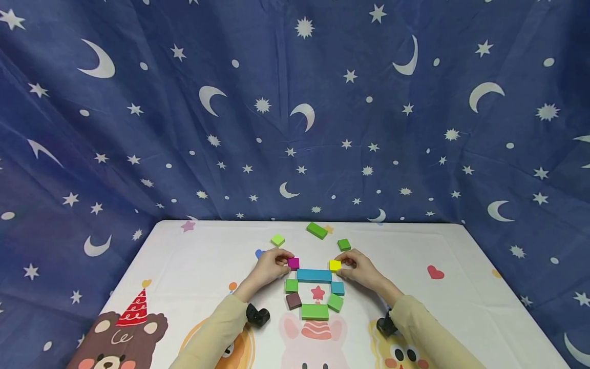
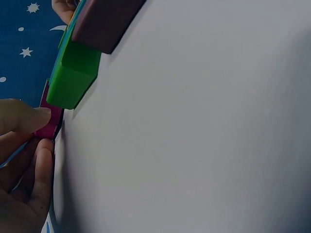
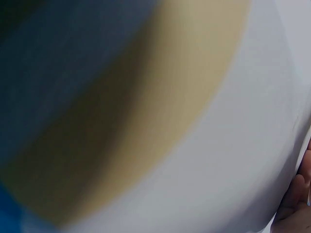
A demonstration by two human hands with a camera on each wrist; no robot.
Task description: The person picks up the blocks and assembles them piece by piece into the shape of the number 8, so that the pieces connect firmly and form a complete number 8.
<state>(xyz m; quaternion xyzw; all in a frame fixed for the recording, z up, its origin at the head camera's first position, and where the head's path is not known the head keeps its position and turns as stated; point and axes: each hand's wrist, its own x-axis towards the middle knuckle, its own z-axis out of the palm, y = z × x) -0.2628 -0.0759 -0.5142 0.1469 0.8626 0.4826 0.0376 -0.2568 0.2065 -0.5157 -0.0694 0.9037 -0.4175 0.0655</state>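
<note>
My left hand [image 1: 272, 265] pinches a magenta block [image 1: 293, 264] at the upper left corner of a ring of blocks; thumb and fingers also show on it in the left wrist view. On the other side, my right hand [image 1: 359, 267] pinches a yellow block [image 1: 335, 266] at the upper right corner. Between them lies a long blue block [image 1: 314, 276]. Below it the ring runs through a green block [image 1: 292, 286], a dark brown block [image 1: 293, 301], a long green block [image 1: 315, 312], a lighter green block [image 1: 335, 302] and a small blue block [image 1: 338, 288].
Beyond the hands lie a lime block [image 1: 277, 240], a long green block [image 1: 317, 230] and a small green block [image 1: 344, 245]. The white table cover [image 1: 198, 256] bears printed animals. A blue curtain [image 1: 295, 128] hangs behind the table. Sleeve and cover fill most of the right wrist view.
</note>
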